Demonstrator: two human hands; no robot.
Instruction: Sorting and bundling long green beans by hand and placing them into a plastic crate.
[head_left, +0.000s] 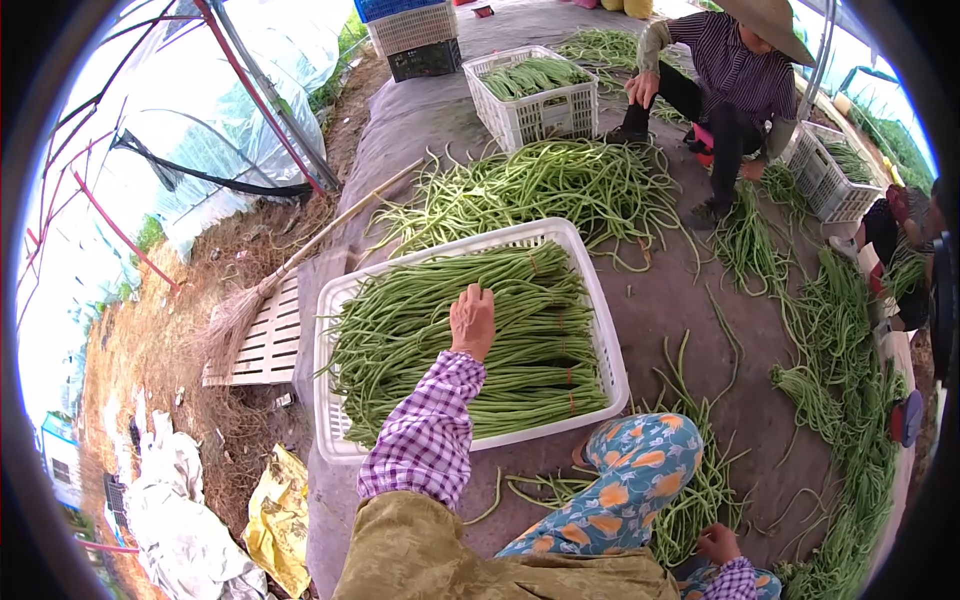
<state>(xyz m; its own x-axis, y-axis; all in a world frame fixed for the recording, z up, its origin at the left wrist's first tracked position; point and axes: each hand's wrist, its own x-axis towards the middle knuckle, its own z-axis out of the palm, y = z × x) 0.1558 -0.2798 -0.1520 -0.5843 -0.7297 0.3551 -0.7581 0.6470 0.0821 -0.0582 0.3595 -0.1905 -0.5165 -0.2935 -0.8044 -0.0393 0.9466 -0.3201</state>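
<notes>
My left hand (472, 321) rests on yardlong beans (420, 345) in a white plastic crate (616, 367). Its fingers curl down onto the top layer; the fingertips are hidden, so whether they grip any beans does not show. The beans lie lengthwise in bundles, several bound with reddish bands at the right end. Low at the right, my right hand (718, 544) hangs beside my knee, close to loose beans (686, 517) on the ground sheet. Its fingers are partly bent, and what they hold, if anything, is unclear.
A large heap of loose beans (547, 191) lies beyond the crate. A straw broom (259, 289) leans over a slatted panel (262, 337) at left. A co-worker (727, 82) sits between bean-filled crates (525, 112); another person (904, 232) is farther right. Beans (855, 420) line the right side.
</notes>
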